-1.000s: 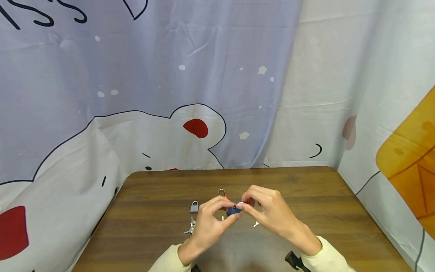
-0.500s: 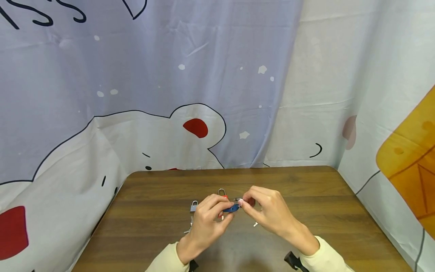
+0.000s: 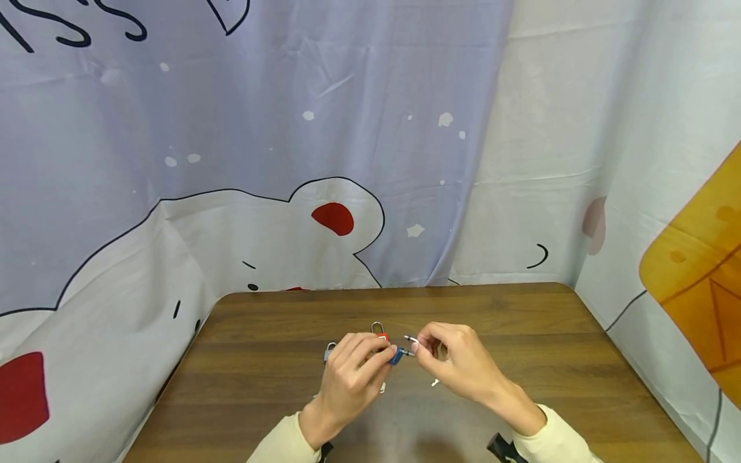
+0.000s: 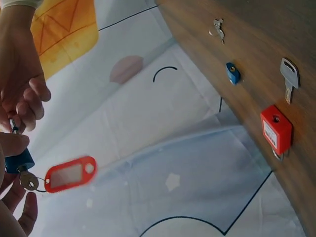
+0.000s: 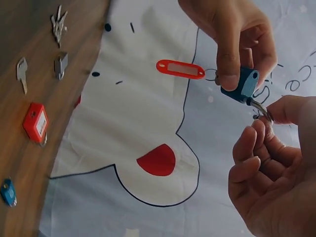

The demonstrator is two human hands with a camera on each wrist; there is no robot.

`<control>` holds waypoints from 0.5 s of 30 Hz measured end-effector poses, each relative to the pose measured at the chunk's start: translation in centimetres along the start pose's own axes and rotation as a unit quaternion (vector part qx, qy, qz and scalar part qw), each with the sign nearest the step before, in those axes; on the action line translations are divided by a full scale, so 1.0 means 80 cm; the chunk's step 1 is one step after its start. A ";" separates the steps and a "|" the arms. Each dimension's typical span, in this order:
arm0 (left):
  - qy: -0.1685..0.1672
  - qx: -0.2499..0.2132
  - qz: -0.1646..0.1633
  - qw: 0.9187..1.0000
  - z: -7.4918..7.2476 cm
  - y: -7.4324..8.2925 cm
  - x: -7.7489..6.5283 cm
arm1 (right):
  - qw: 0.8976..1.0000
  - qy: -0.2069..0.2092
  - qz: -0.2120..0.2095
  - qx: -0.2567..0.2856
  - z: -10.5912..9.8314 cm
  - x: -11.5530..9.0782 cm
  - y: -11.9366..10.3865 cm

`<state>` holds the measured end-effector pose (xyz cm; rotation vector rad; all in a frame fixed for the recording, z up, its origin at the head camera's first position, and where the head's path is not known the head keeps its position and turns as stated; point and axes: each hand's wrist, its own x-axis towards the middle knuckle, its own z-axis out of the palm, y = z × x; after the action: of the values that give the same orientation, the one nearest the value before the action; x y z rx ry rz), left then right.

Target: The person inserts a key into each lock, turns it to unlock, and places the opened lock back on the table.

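Observation:
My left hand point(image 3: 353, 370) grips the body of a small blue padlock point(image 5: 240, 86), raised above the table. A key point(image 4: 29, 181) sits in the bottom of the padlock, and a red key tag point(image 4: 70, 174) hangs from its ring. Between thumb and fingers, my right hand point(image 3: 457, 354) pinches the metal shackle point(image 5: 259, 106). One leg of the shackle goes into the blue body; its other end stands free, clear of the body. In the head view, the left fingers hide most of the padlock.
On the wooden table point(image 3: 278, 321) lie a red padlock point(image 5: 35, 122), a grey padlock point(image 5: 60, 65), a bunch of keys point(image 5: 58, 24), a single key point(image 5: 22, 74), a small blue lock point(image 4: 232, 73) and some small keys point(image 4: 218, 30). A printed curtain point(image 3: 260, 128) hangs behind.
The shackle has come up out of the blue body and its free end now stands apart. The left hand has turned, with its back more towards the head camera.

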<state>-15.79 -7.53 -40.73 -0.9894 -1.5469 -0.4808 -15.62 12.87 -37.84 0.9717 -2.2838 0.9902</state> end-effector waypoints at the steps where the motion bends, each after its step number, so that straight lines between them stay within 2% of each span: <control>1: 0.002 0.004 0.006 1.000 0.000 0.000 0.001 | 1.000 -0.008 0.014 0.011 0.000 -0.001 0.001; 3: 0.004 0.013 0.016 1.000 -0.001 -0.001 0.002 | 0.997 -0.029 0.054 0.042 0.000 -0.002 0.001; 5: 0.007 0.021 0.027 0.999 -0.001 -0.001 0.003 | 0.990 -0.058 0.099 0.083 -0.001 -0.002 0.003; 9: 0.014 0.031 0.049 0.998 -0.001 -0.002 0.003 | 0.961 -0.116 0.187 0.165 -0.004 -0.002 0.006; 15: 0.014 0.044 0.069 0.997 -0.001 -0.003 0.004 | 0.922 -0.163 0.244 0.254 -0.003 -0.004 0.014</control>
<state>-15.94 -7.62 -40.39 -1.0096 -1.4511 -0.3261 -16.24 13.74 -38.40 0.8098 -2.6803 1.8192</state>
